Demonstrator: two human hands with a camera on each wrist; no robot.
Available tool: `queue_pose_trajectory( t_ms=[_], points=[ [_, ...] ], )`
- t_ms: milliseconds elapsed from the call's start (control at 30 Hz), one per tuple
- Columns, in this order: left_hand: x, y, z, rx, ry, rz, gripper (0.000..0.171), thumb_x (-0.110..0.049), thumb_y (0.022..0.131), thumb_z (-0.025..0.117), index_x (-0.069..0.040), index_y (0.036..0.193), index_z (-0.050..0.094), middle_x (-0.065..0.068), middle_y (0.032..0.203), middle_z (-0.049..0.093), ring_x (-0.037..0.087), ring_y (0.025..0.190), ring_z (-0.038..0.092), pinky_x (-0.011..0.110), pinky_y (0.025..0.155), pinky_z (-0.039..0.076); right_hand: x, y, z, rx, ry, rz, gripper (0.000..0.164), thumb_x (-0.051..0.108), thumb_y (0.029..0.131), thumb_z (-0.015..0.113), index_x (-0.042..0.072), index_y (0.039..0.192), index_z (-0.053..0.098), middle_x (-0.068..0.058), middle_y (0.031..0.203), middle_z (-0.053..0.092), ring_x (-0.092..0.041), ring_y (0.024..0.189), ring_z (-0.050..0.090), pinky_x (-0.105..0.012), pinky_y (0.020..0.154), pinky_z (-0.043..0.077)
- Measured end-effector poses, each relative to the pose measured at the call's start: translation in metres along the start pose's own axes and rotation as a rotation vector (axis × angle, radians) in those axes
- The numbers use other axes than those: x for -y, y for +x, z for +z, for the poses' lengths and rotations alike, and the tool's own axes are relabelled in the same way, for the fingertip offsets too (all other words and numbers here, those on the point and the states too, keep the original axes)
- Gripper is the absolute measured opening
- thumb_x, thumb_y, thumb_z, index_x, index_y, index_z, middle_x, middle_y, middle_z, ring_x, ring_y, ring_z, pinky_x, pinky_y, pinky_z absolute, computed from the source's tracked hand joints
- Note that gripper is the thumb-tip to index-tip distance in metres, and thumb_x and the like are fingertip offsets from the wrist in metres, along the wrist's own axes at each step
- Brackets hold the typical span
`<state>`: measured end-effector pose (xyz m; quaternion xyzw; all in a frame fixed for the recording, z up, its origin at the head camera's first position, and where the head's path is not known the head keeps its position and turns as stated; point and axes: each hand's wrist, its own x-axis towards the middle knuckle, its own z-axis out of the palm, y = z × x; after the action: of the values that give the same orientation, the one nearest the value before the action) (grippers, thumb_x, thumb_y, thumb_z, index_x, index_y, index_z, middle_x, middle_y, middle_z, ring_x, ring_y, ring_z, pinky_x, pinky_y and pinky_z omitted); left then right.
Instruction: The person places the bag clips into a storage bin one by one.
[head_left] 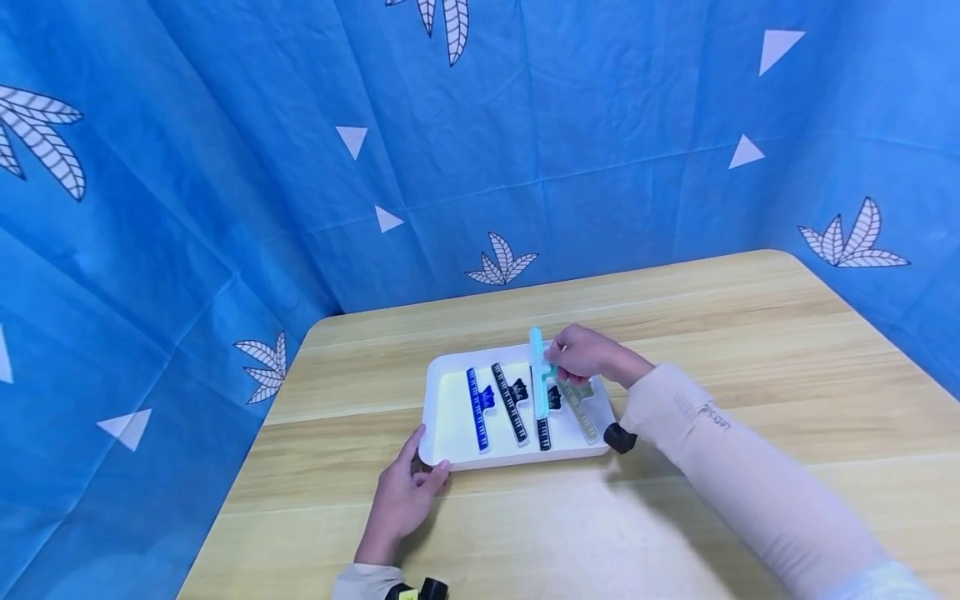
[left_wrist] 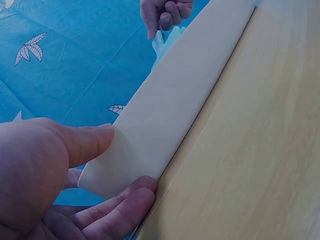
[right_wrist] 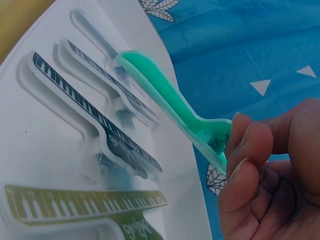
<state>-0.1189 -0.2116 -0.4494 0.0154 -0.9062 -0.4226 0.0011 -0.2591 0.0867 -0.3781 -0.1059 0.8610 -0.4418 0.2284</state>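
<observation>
A shallow white tray (head_left: 452,400) rests on the table with several sheet-music clips inside, printed with piano keys. My left hand (head_left: 403,496) grips the tray's near left corner, thumb against the outer wall (left_wrist: 155,105) in the left wrist view. Over the tray, my right hand (head_left: 588,354) pinches a mint-green clip (head_left: 537,375) by its handle, the long bar pointing away from the fingers in the right wrist view. Below lie a blue clip (head_left: 477,408), a black clip (head_left: 508,404), a second black clip (head_left: 544,433) partly hidden by the mint one, and an olive clip (right_wrist: 85,205).
The wooden table (head_left: 322,467) extends on all sides of the tray. Behind and to the left hangs a blue cloth (head_left: 450,167) with leaf and triangle prints. A black wrist device (head_left: 620,438) on my right arm sits close to the tray's right end.
</observation>
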Motion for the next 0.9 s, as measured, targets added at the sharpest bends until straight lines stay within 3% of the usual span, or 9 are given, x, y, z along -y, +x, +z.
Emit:
queue_pose_trajectory(
  t_ms=[233,700,900],
  points=[
    [0.000,0.000,0.001,-0.001,-0.006,0.006,0.073,-0.034,0.086,0.062,-0.012,0.144,0.024,0.019,0.125,0.050,0.008,0.068,0.059,0.031,0.067,0.047,0.005,0.001,0.007,0.000,-0.028,-0.008,0.026,0.021,0.096,0.045,0.003,0.083,0.058,-0.008,0.065,0.056,-0.014,0.047,0.042,-0.029,0.050,0.038],
    [-0.001,-0.001,-0.001,-0.001,0.006,0.013,0.073,-0.034,0.086,0.062,-0.010,0.144,0.024,0.013,0.106,0.060,0.009,0.067,0.059,0.031,0.066,0.046,0.018,0.007,0.022,0.012,-0.036,-0.017,0.024,0.021,0.096,0.047,0.004,0.084,0.059,-0.008,0.065,0.058,-0.015,0.049,0.047,-0.028,0.050,0.042],
    [0.000,-0.001,0.000,0.001,0.001,0.023,0.073,-0.034,0.086,0.062,-0.011,0.144,0.025,0.016,0.111,0.058,0.008,0.068,0.060,0.032,0.068,0.046,0.022,0.010,0.029,0.014,-0.061,0.001,0.023,0.022,0.095,0.048,0.005,0.085,0.060,-0.009,0.068,0.059,-0.017,0.053,0.050,-0.027,0.051,0.043]
  ],
)
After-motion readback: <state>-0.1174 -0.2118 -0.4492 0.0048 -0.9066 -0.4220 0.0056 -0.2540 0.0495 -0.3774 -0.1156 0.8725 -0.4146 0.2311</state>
